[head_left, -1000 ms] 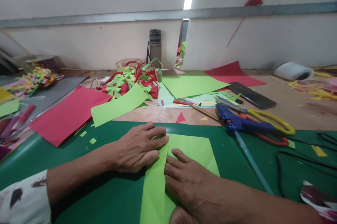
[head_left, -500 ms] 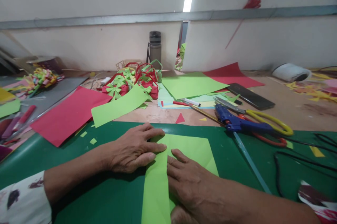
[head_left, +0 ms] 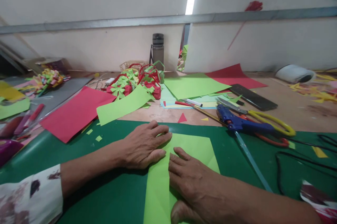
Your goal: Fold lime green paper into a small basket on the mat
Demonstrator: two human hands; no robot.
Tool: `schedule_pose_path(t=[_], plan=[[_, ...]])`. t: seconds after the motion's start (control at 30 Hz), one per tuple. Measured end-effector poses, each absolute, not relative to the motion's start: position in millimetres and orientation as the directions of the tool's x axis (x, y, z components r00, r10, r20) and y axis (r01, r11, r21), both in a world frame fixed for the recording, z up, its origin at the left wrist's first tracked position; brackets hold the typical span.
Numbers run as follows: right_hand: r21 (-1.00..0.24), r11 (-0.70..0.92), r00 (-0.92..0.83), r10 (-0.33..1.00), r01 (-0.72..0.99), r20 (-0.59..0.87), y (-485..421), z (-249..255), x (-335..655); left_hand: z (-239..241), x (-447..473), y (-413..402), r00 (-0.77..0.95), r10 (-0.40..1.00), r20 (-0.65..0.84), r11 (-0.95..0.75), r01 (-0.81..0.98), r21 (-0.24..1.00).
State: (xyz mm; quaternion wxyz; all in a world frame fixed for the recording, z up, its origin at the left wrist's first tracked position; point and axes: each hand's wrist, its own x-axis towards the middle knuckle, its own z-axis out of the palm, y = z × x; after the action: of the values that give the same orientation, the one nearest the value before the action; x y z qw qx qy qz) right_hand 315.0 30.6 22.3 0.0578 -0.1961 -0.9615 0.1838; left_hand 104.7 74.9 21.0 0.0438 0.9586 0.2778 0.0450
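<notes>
Green paper [head_left: 157, 190] runs off bottom edge, partly hidden under right hand [head_left: 191, 178]. Left sleeve [head_left: 33, 197] cropped at left. Purple item [head_left: 9, 152] cut off, can't identify.

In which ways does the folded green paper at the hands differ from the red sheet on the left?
The green paper has a folded flap; the red sheet shows no fold. The left hand and right hand rest on the green paper; neither touches the red sheet. Both lie at least partly on the green mat.
</notes>
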Motion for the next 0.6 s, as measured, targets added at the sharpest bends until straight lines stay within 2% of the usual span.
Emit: schedule_pose_path(t=[0.33,0.6], plan=[[-0.386,0.863,-0.928,0.370,0.327,0.041,33.2,22.8,314.8,24.2,105.4,69.5,0.850,0.515,0.107,-0.857,0.510,0.077],[-0.342,0.887,-0.938,0.344,0.309,0.043,34.1,22.2,316.1,26.8,91.2,55.1,0.835,0.544,0.085,-0.834,0.528,0.161]])
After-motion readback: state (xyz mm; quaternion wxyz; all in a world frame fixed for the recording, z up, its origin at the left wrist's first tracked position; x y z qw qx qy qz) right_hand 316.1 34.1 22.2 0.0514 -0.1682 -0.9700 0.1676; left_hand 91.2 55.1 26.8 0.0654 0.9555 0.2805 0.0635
